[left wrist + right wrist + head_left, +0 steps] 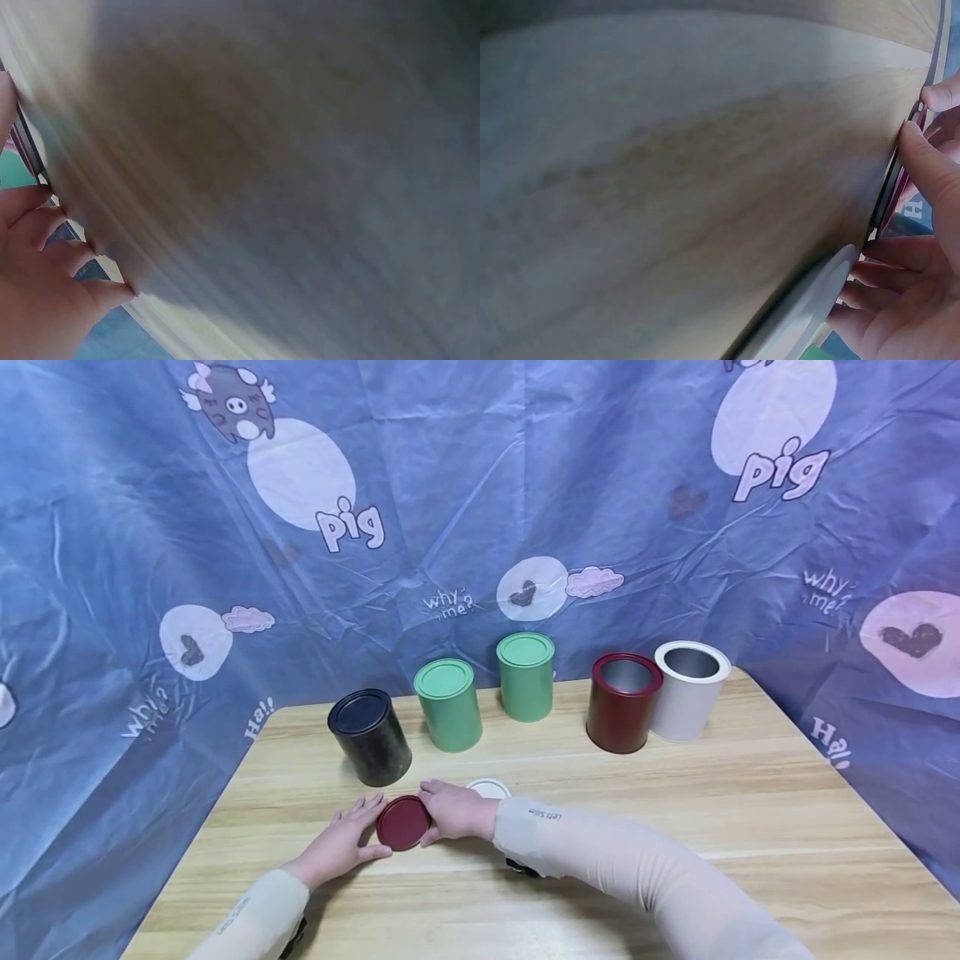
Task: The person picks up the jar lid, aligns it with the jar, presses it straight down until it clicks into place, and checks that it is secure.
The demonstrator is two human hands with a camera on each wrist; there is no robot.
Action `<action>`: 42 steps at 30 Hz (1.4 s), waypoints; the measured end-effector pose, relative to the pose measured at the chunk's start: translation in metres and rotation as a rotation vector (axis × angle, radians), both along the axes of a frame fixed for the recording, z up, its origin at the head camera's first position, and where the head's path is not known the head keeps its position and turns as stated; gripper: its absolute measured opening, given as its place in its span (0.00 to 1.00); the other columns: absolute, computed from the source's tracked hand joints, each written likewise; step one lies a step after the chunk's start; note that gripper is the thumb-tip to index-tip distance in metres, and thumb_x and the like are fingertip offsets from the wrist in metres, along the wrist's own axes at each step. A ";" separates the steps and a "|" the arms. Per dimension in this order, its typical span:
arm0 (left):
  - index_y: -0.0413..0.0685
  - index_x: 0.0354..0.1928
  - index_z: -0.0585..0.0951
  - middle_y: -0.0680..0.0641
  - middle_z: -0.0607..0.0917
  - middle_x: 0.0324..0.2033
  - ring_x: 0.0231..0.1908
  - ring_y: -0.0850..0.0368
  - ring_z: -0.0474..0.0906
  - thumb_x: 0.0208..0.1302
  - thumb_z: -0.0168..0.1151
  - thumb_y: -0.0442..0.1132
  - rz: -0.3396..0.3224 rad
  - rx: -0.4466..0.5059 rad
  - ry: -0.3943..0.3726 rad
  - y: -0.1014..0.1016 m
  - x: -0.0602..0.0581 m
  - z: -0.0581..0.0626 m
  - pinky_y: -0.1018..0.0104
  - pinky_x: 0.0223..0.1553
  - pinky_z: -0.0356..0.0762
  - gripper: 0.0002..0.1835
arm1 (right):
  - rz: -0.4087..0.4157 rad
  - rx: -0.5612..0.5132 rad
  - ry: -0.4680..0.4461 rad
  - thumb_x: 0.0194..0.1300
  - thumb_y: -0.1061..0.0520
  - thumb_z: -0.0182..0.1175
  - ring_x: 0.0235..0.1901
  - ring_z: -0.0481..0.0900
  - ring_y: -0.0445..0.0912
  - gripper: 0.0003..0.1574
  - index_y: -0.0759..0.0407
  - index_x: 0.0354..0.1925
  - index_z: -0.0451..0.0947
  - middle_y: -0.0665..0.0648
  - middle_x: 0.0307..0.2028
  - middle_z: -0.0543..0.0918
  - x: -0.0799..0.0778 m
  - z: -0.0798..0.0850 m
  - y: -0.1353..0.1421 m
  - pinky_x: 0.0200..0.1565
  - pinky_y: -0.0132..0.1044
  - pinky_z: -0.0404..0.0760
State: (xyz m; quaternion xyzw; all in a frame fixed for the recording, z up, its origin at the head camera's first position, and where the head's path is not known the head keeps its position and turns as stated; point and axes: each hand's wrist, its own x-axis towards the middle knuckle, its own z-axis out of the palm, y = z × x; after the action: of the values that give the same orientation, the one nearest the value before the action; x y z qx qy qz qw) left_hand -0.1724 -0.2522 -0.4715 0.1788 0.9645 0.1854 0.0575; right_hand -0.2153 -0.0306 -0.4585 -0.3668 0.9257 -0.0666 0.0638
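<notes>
A round dark red lid (403, 823) lies flat on the table, with one hand on either side of it. My left hand (341, 845) holds its left edge between thumb and index finger, the other fingers spread. My right hand (456, 810) holds the right edge the same way; in the right wrist view its thumb (922, 157) and index finger span the thin lid. Just behind the right wrist lies a white lid (489, 787), partly hidden in the head view. The right wrist view shows this white lid (802, 307) near the right fingers.
A black can (371, 747) and two green cans (453, 722) (527, 689), all lidded, stand along the back. Farther right are an uncovered dark red can (618, 718) and an uncovered white can (684, 706). A blue printed cloth (450, 485) hangs behind the wooden table (750, 827).
</notes>
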 end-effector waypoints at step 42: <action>0.32 0.66 0.68 0.31 0.68 0.66 0.67 0.30 0.61 0.55 0.68 0.55 -0.015 0.011 -0.008 0.003 0.003 0.011 0.37 0.65 0.61 0.44 | 0.094 -0.241 -0.168 0.53 0.43 0.72 0.52 0.79 0.43 0.35 0.60 0.54 0.77 0.55 0.51 0.82 -0.013 0.003 0.013 0.58 0.31 0.74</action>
State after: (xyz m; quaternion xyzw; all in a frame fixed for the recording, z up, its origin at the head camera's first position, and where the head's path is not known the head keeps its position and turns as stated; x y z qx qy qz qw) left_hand -0.1689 -0.2494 -0.4602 0.1854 0.9619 0.1910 0.0618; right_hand -0.2284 -0.0175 -0.4558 -0.4077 0.8843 -0.2047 0.0995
